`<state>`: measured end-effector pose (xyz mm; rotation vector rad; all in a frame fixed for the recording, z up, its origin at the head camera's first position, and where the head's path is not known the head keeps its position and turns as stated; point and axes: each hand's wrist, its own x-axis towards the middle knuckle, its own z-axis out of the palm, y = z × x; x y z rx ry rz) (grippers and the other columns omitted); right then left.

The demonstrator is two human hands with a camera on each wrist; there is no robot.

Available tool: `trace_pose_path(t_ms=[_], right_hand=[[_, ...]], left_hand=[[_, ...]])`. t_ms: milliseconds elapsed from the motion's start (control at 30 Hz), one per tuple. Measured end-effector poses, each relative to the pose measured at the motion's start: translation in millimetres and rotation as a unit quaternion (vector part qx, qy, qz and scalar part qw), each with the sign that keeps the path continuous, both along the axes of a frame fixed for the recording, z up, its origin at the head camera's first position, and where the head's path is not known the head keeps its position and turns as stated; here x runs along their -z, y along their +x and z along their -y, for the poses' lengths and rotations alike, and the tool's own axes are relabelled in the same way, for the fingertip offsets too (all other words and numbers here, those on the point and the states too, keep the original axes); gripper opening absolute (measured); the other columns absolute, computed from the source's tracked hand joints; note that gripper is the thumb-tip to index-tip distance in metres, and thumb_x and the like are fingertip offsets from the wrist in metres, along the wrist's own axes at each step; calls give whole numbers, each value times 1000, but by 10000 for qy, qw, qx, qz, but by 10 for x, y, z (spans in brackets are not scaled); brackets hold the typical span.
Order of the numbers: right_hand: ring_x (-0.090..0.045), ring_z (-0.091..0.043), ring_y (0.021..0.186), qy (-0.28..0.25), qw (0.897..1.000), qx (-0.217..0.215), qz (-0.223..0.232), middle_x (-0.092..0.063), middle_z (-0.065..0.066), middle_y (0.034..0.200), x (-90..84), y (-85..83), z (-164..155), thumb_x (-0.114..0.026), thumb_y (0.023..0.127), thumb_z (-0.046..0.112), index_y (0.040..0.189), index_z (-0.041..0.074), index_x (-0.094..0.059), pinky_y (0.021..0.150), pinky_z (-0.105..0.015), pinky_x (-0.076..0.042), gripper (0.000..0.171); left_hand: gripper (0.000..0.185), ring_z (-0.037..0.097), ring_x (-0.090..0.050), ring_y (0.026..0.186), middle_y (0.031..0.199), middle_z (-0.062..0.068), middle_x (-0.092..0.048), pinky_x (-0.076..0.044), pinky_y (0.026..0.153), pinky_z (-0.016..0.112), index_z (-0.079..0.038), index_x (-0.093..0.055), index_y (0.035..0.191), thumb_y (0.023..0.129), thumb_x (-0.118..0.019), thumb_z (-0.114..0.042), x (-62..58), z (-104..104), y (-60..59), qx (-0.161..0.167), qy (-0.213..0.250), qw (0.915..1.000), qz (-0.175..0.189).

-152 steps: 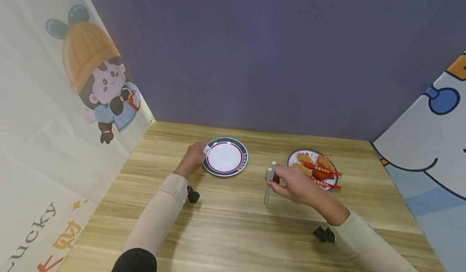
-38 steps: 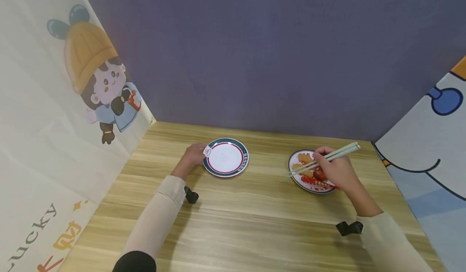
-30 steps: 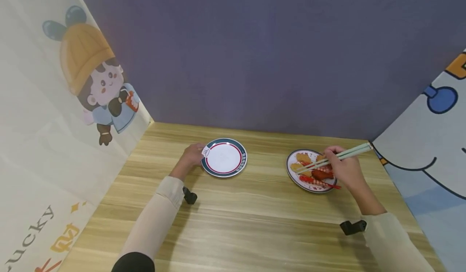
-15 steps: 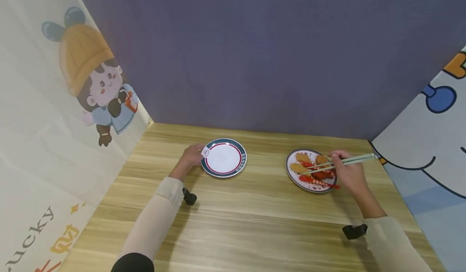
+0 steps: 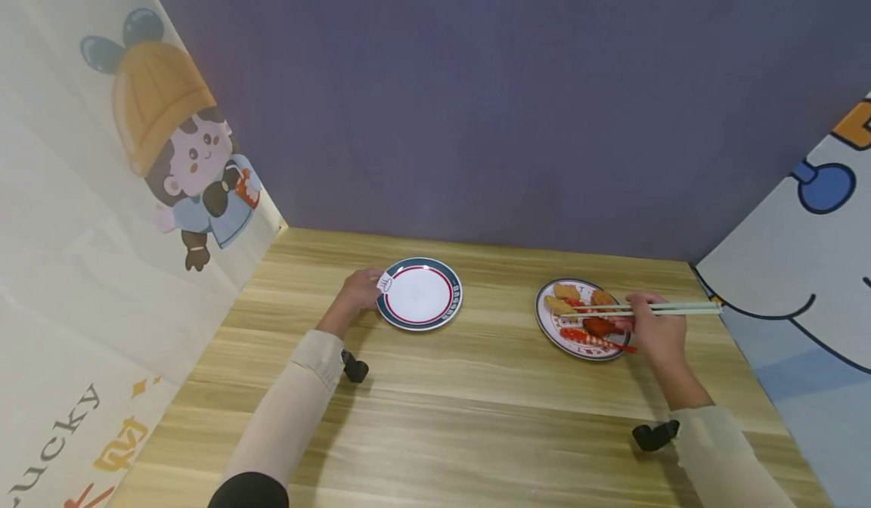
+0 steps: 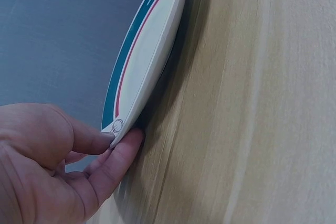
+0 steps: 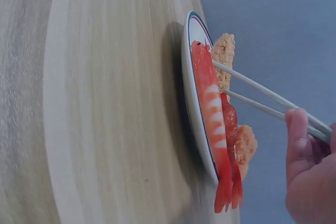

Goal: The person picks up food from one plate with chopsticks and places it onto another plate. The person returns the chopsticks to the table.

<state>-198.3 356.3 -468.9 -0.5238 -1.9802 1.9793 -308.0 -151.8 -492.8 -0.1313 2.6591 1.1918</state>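
An empty white plate (image 5: 420,294) with a teal and red rim sits at centre-left of the wooden table (image 5: 442,402). My left hand (image 5: 364,290) pinches its near-left rim between thumb and fingers (image 6: 123,148), tilting the plate's rim (image 6: 142,77) slightly. My right hand (image 5: 655,328) grips pale green chopsticks (image 5: 640,309), held nearly level. Their tips reach over the food plate (image 5: 553,332) toward a breaded nugget (image 5: 556,305). In the right wrist view the chopsticks (image 7: 262,100) meet a nugget (image 7: 224,56) beside a red shrimp (image 7: 212,108).
The food plate also holds more nuggets (image 5: 602,297) and red shrimps (image 5: 592,338). A purple back wall (image 5: 476,115) and cartoon-printed side panels (image 5: 102,190) enclose the table. Black wrist-camera mounts (image 5: 355,367) sit under both forearms.
The right hand has lowered the chopsticks from a raised slant to nearly level, with their tips now by the left nugget. The left hand keeps its pinch on the empty plate.
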Motion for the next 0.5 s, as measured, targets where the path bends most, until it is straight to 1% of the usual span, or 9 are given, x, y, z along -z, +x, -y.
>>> trace_pose_path(t_ms=[100, 200, 300, 400, 500], right_hand=[[-69, -11, 51, -205, 9995, 18, 259, -69, 2, 68, 11, 14, -27, -59, 102, 16, 100, 6, -62, 54, -22, -60, 11], [-71, -11, 55, -186, 9987, -52, 478, -71, 1, 70, 35, 17, -49, -61, 102, 22, 104, 6, -57, 57, -22, -61, 17], [-72, -11, 55, -120, 9984, -17, 546, -71, 2, 72, 73, 11, -52, -62, 101, 25, 103, 6, -55, 58, -23, -61, 20], [-71, -11, 55, -181, 9986, 127, 471, -71, 1, 72, 100, 12, -36, -61, 101, 26, 101, 7, -55, 57, -23, -61, 20], [-71, -11, 54, -255, 9990, 293, 226, -70, 1, 71, 106, 24, -5, -62, 101, 23, 98, 6, -56, 52, -23, -60, 19]], left_hand=[[56, 37, -54, 131, 144, 21, -58, -45, 114, 46, -7, -59, 141, 87, -69, -10, -20, 7, 18, 33, 37, 10000, 1], [52, 37, -54, 130, 144, 21, -58, -45, 113, 46, -6, -59, 141, 89, -68, -12, -38, 15, 32, 40, 115, 9999, -5], [51, 37, -55, 127, 144, 20, -58, -46, 112, 46, -6, -60, 140, 90, -67, -13, -29, 24, 25, 60, 159, 9999, -29], [54, 37, -55, 128, 145, 21, -57, -46, 112, 46, -6, -59, 141, 88, -69, -11, 8, 24, 2, 72, 178, 9998, -28], [59, 38, -53, 133, 148, 21, -55, -44, 115, 47, -6, -58, 142, 85, -71, -8, 49, 21, -22, 70, 161, 9998, -14]])
